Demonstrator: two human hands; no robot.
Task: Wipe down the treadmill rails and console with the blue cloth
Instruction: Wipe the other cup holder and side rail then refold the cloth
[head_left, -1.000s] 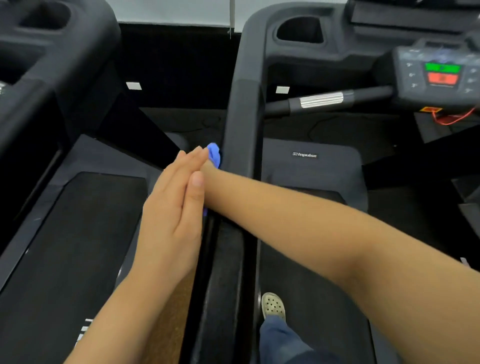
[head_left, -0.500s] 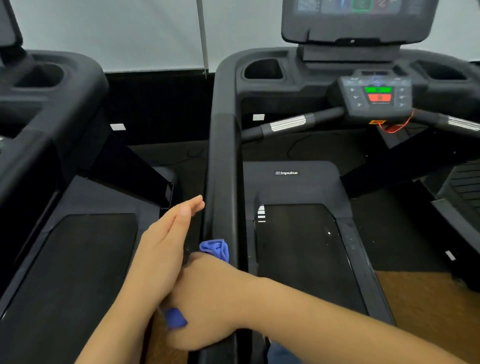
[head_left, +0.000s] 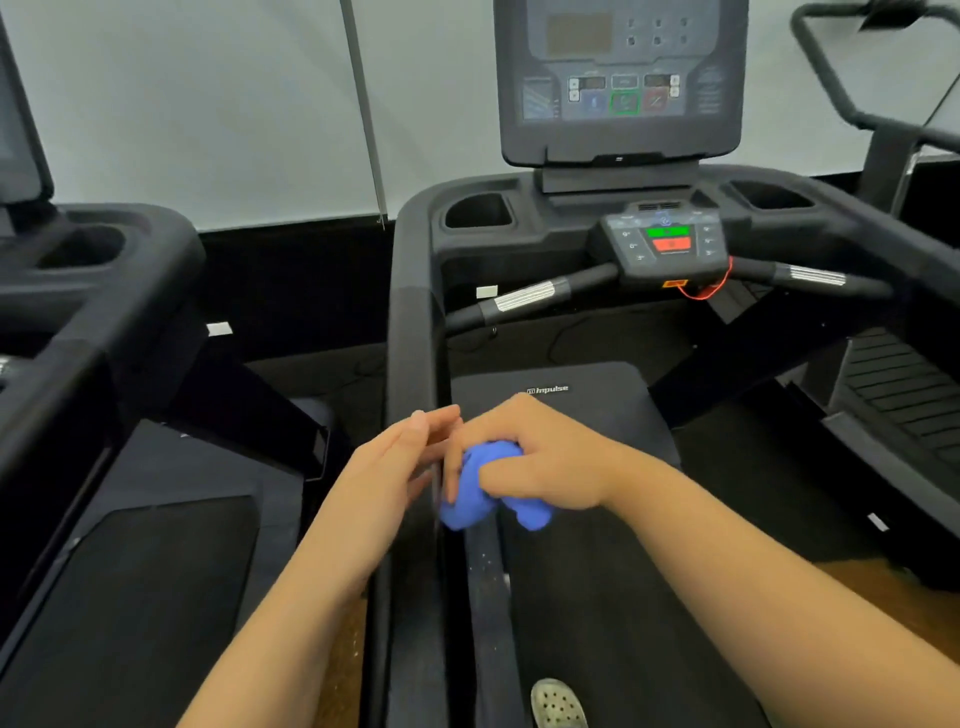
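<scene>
My right hand (head_left: 540, 457) is closed around the bunched blue cloth (head_left: 475, 493), which sits just right of the treadmill's left black rail (head_left: 413, 332). My left hand (head_left: 395, 467) is flat with fingers together, held against the rail's near end and touching the cloth hand's fingertips. The console (head_left: 621, 83) with its screen stands at the top centre. Below it is a small control panel (head_left: 667, 244) with green and red buttons, flanked by two silver-banded grip bars (head_left: 524, 299).
A second treadmill (head_left: 98, 291) stands close on the left. The walking belt (head_left: 597, 597) runs under my arms, and a perforated shoe (head_left: 556, 704) shows at the bottom. A red cord (head_left: 711, 291) hangs from the control panel. Another machine's frame (head_left: 852, 98) is at the far right.
The view has risen from the rail to the console. My right hand drew the cloth back from the rail's outer left side and over to its right side. My left hand stays beside it.
</scene>
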